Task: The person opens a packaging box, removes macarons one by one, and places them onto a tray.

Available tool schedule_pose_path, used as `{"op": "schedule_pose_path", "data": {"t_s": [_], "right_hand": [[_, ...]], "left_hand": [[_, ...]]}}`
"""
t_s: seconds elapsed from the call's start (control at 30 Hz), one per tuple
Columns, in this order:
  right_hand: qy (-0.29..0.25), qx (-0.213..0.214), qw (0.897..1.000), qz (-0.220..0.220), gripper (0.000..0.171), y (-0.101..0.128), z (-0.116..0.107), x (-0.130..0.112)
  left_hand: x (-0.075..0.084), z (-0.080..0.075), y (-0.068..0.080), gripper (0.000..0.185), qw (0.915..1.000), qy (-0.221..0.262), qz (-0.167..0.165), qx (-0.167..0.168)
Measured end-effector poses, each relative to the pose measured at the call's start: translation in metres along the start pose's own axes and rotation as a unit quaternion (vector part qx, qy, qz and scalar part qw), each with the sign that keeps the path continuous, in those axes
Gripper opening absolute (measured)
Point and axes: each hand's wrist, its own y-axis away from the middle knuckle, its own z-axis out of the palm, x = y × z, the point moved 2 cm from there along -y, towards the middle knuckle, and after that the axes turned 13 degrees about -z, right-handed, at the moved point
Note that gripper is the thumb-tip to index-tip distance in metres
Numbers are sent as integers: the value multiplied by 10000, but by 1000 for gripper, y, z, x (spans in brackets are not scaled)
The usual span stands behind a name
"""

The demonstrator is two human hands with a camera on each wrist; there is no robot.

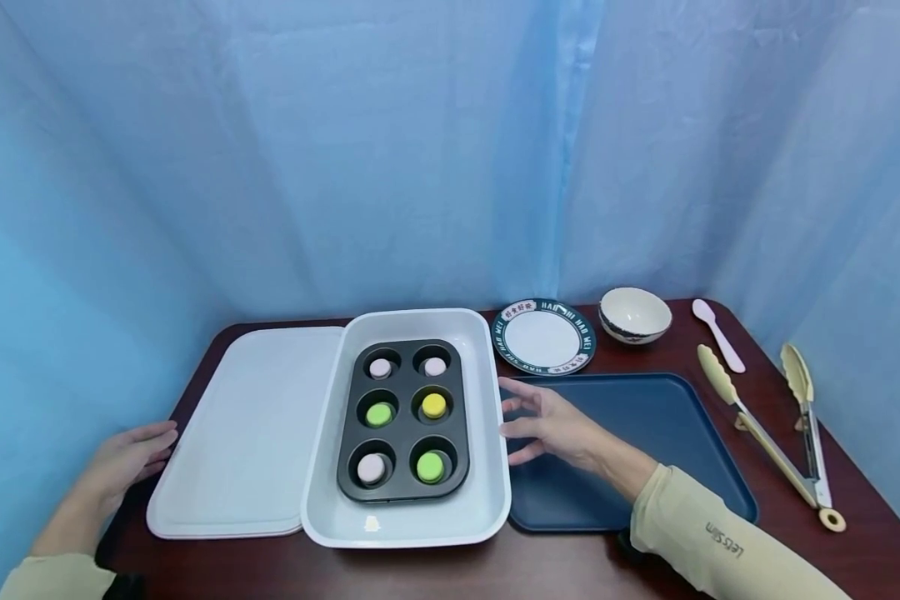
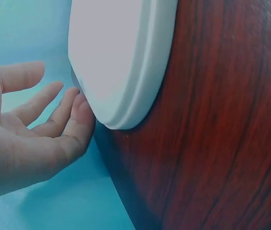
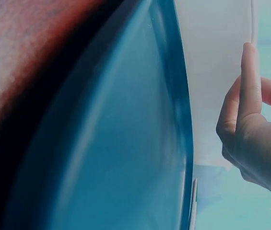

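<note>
In the head view, my left hand (image 1: 123, 467) is beside the left edge of a flat white board (image 1: 247, 433) with rounded corners. The left wrist view shows its loosely bent fingertips (image 2: 82, 112) right at the board's edge. My right hand (image 1: 555, 423) has its fingers spread, their tips by the right wall of a deep white tray (image 1: 501, 467). Inside that tray lies a dark muffin tin (image 1: 405, 444). Its cups hold small round pieces: pale pink (image 1: 371, 468), green (image 1: 430, 467) and one yellow (image 1: 433, 406).
Beneath my right forearm lies a dark blue tray (image 1: 645, 408). Behind it are a green-rimmed plate (image 1: 543, 336) and a white bowl (image 1: 636, 314). A pink spoon (image 1: 718, 335) and two cream-tipped tongs (image 1: 765, 442) lie at the right. Blue curtains (image 1: 390, 167) hang behind the table.
</note>
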Motion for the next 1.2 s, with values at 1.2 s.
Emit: {"op": "schedule_pose_path", "data": {"t_s": [1.2], "right_hand": [[284,143,9995,9,79,3,-3,0]], "left_hand": [[110,114,67,71,9769,529,1752,-1106]]}}
